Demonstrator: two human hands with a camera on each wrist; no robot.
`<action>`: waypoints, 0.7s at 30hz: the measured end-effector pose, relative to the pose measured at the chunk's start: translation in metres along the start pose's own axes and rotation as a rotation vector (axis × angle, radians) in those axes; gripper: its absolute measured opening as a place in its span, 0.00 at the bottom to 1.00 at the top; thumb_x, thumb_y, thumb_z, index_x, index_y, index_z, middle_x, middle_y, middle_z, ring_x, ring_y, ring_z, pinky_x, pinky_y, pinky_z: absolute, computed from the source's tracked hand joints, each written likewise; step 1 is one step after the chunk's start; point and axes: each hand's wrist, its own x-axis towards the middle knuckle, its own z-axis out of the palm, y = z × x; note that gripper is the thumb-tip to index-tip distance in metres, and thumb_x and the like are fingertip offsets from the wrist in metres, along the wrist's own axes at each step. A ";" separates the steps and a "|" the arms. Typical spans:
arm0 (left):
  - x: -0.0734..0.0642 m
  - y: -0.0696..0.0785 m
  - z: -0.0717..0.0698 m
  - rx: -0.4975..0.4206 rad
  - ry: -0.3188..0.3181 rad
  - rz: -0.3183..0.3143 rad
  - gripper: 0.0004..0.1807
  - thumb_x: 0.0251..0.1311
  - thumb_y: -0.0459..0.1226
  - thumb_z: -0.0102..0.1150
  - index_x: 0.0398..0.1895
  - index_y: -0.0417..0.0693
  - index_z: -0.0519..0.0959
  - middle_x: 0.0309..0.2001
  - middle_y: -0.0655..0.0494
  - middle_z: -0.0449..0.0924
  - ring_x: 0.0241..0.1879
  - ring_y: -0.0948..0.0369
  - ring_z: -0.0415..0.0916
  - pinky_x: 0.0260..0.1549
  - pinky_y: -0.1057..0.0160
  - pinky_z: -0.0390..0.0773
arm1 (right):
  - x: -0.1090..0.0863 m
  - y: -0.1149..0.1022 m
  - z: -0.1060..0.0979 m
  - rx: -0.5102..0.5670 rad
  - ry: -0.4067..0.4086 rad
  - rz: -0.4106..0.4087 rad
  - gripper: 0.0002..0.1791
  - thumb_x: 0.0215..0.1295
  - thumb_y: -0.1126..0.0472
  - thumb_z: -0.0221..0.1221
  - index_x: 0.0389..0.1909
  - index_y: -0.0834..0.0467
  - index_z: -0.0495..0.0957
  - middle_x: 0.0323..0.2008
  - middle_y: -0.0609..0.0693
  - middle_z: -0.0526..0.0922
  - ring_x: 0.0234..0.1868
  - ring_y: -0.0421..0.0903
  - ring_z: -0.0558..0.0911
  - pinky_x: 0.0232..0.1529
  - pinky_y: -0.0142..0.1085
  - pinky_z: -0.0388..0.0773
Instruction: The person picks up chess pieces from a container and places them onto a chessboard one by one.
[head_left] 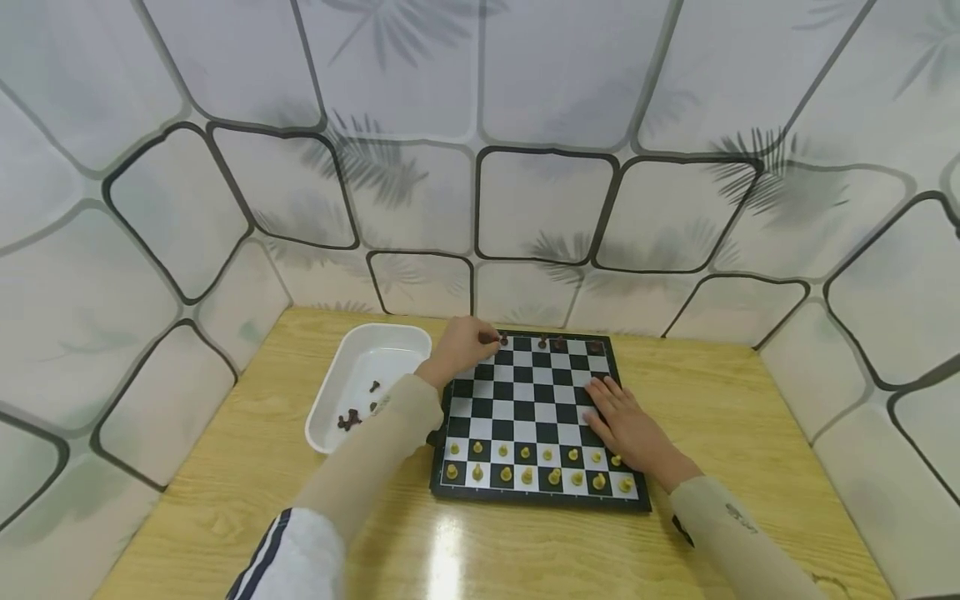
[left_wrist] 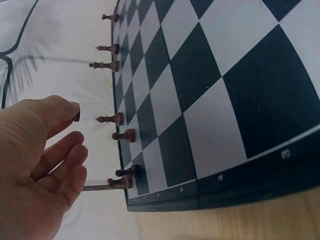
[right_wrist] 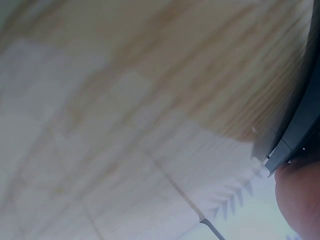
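Left hand (head_left: 461,344) pinches a mostly hidden piece (left_wrist: 77,116); right hand (head_left: 628,427), fingers extended, touches chessboard (head_left: 525,402).

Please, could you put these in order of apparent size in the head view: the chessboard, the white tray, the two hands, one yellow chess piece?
1. Chessboard
2. White tray
3. Left hand and right hand: too similar to rank surely
4. Yellow chess piece

1 flat black-and-white checkered chessboard (head_left: 524,412), 16 small yellow turned chess pieces (head_left: 554,476), 7 reddish-brown turned chess pieces (left_wrist: 106,65) standing on it, 1 white rounded-rectangular tray (head_left: 386,358) with more brown ones, clump uncountable, 1 pale wood table (head_left: 697,400).
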 end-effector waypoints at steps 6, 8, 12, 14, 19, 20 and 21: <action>0.004 -0.002 0.009 0.016 -0.026 0.000 0.11 0.69 0.36 0.68 0.49 0.42 0.90 0.50 0.48 0.90 0.46 0.54 0.85 0.49 0.56 0.85 | 0.001 -0.001 0.001 -0.008 0.001 0.003 0.36 0.84 0.46 0.48 0.80 0.65 0.60 0.81 0.63 0.62 0.83 0.66 0.56 0.80 0.63 0.54; 0.006 -0.003 0.012 0.016 -0.033 -0.006 0.11 0.69 0.37 0.68 0.50 0.42 0.89 0.51 0.48 0.90 0.47 0.54 0.85 0.50 0.55 0.85 | 0.001 0.000 0.002 -0.009 0.002 0.006 0.36 0.84 0.46 0.47 0.80 0.65 0.60 0.81 0.63 0.62 0.83 0.65 0.56 0.81 0.63 0.54; 0.009 -0.005 0.017 0.014 -0.054 -0.030 0.11 0.70 0.38 0.67 0.51 0.44 0.90 0.52 0.48 0.89 0.48 0.54 0.85 0.51 0.55 0.84 | 0.001 0.001 0.002 -0.008 0.004 0.009 0.36 0.84 0.46 0.47 0.81 0.65 0.59 0.81 0.63 0.62 0.83 0.65 0.56 0.81 0.62 0.53; 0.011 -0.006 0.019 0.025 -0.070 -0.041 0.11 0.71 0.38 0.66 0.51 0.44 0.90 0.51 0.48 0.89 0.48 0.55 0.84 0.50 0.55 0.84 | 0.001 0.001 0.002 -0.007 0.007 0.007 0.35 0.84 0.46 0.47 0.81 0.65 0.59 0.81 0.63 0.62 0.83 0.65 0.56 0.81 0.62 0.53; 0.011 -0.007 0.022 0.045 -0.109 -0.065 0.12 0.71 0.39 0.66 0.53 0.45 0.89 0.51 0.47 0.88 0.47 0.56 0.81 0.50 0.55 0.83 | 0.001 0.002 0.002 -0.005 0.009 0.004 0.35 0.84 0.46 0.47 0.81 0.64 0.60 0.81 0.63 0.62 0.83 0.65 0.56 0.81 0.63 0.54; 0.011 -0.006 0.023 0.042 -0.111 -0.068 0.12 0.72 0.39 0.66 0.53 0.45 0.89 0.52 0.47 0.88 0.48 0.55 0.81 0.51 0.55 0.83 | 0.001 0.002 0.002 -0.003 0.008 0.006 0.35 0.84 0.46 0.47 0.81 0.64 0.60 0.81 0.63 0.62 0.83 0.65 0.56 0.81 0.62 0.54; 0.010 -0.007 0.023 0.043 -0.113 -0.071 0.12 0.72 0.39 0.66 0.53 0.45 0.89 0.53 0.47 0.88 0.49 0.55 0.81 0.51 0.55 0.83 | 0.001 0.002 0.002 -0.003 0.008 0.006 0.35 0.84 0.46 0.47 0.81 0.64 0.60 0.81 0.63 0.62 0.83 0.65 0.56 0.81 0.63 0.54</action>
